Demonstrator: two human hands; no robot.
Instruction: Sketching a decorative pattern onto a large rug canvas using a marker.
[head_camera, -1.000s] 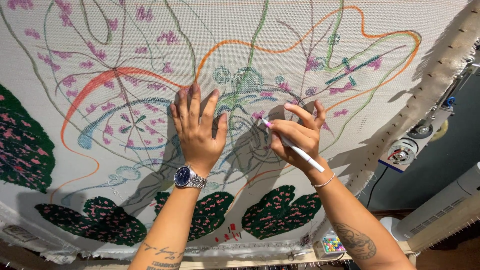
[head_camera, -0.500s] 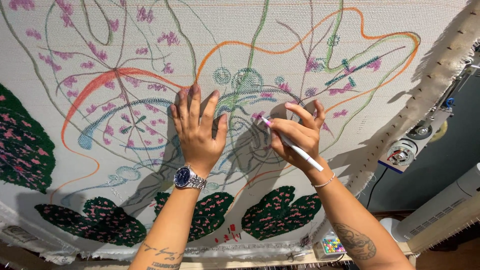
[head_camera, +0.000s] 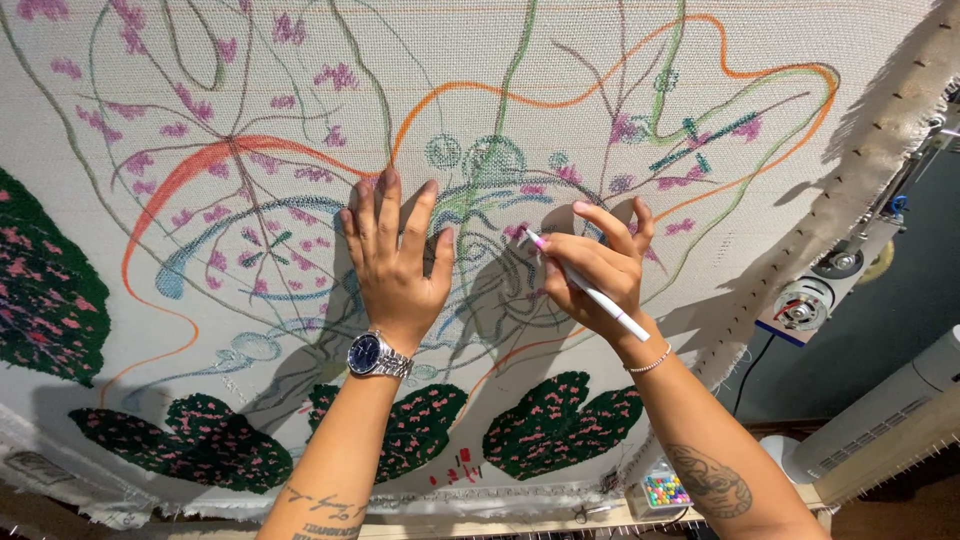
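A large white cloth (head_camera: 620, 90) is stretched on a frame and fills most of the view. It carries drawn lines in orange, green, blue and pink, plus dark green tufted patches with pink dots (head_camera: 560, 425). My left hand (head_camera: 395, 255) lies flat on the cloth with fingers spread, a wristwatch (head_camera: 375, 355) on its wrist. My right hand (head_camera: 595, 265) grips a white marker with a pink tip (head_camera: 585, 285). The tip touches the cloth just right of my left hand.
The frame's wooden edge with a row of nails (head_camera: 850, 200) runs down the right side. Beyond it sit a tool with round metal parts (head_camera: 815, 300) and a white appliance (head_camera: 880, 420). A box of coloured markers (head_camera: 662, 490) rests on the lower bar.
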